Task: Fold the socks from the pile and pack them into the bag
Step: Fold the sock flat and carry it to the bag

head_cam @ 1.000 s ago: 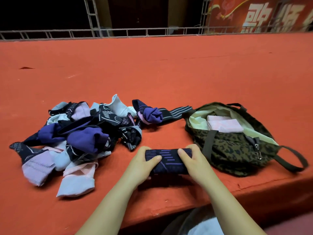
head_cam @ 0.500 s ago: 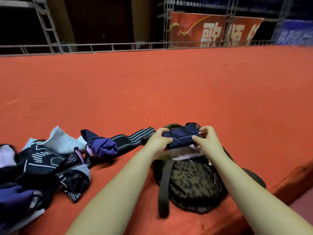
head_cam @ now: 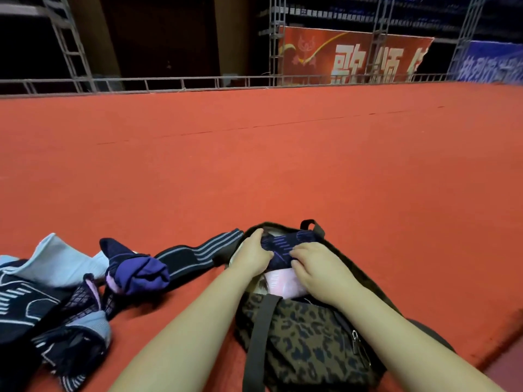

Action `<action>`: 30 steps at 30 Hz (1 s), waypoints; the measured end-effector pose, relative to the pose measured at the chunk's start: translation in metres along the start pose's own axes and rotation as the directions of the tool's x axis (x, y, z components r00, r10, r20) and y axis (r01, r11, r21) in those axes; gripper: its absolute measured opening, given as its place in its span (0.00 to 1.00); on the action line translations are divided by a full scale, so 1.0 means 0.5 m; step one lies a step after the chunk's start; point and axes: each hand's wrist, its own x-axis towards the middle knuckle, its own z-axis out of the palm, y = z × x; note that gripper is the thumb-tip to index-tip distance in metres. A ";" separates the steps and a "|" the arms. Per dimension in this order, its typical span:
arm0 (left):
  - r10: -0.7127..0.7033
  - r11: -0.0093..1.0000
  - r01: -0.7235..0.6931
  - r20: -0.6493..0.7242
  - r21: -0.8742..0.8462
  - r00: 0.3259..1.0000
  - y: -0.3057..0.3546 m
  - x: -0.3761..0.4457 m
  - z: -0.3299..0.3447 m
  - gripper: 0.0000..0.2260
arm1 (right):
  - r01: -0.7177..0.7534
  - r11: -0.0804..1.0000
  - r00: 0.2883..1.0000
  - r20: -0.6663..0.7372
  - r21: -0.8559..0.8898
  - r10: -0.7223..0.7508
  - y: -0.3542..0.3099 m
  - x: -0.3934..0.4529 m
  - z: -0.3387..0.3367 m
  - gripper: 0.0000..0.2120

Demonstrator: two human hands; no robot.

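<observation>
Both hands press a folded navy sock (head_cam: 285, 247) into the open mouth of the leopard-print bag (head_cam: 305, 340), the left hand (head_cam: 252, 254) curled round its left end, the right hand (head_cam: 314, 263) seemingly gripping its right end, above a pink folded sock (head_cam: 280, 284), with the sock pile (head_cam: 56, 292) well off to the left hand's side.

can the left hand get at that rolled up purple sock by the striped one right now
Probably not yet: the left hand grips the folded navy sock at the bag mouth. Once it lets go, the purple sock lies uncovered just left, nothing between.
</observation>
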 end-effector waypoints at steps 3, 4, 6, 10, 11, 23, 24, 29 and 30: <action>-0.008 1.000 0.008 0.040 -0.002 0.999 0.004 -0.005 -0.018 0.27 | -0.023 0.997 0.977 0.213 0.073 0.007 0.010 0.022 0.021 0.18; 0.021 0.998 -0.022 0.019 0.055 1.000 0.006 -0.003 -0.027 0.24 | -0.054 0.993 0.973 0.228 0.105 0.028 0.014 0.026 0.025 0.18; 0.134 0.978 -0.113 -0.111 0.178 0.985 0.017 0.004 -0.045 0.16 | -0.111 0.978 0.972 0.224 0.174 0.071 0.018 0.031 0.027 0.18; 0.337 0.909 -0.266 -0.190 0.320 0.922 0.042 0.042 -0.054 0.19 | -0.093 0.977 0.966 0.256 0.193 0.041 0.020 0.035 0.024 0.20; 0.324 0.906 -0.273 -0.114 0.324 0.939 0.047 0.053 -0.050 0.20 | -0.087 0.980 0.956 0.291 0.180 0.032 0.020 0.035 0.024 0.21; 0.321 0.905 -0.323 0.055 0.278 0.946 0.118 0.110 -0.086 0.10 | -0.384 0.870 0.842 0.505 0.309 0.192 0.043 0.079 0.018 0.29; 0.282 0.924 -0.290 0.071 0.248 0.957 0.104 0.101 -0.092 0.11 | -0.387 0.856 0.851 0.490 0.344 0.188 0.042 0.079 0.016 0.28; 0.028 0.964 -0.043 0.059 0.261 0.998 -0.023 0.034 -0.109 0.20 | -0.231 0.904 0.883 0.467 0.360 0.040 0.026 0.065 0.013 0.23; 0.000 0.968 -0.019 0.076 0.252 0.997 -0.044 0.021 -0.106 0.17 | -0.182 0.931 0.884 0.467 0.316 0.015 0.021 0.063 0.015 0.24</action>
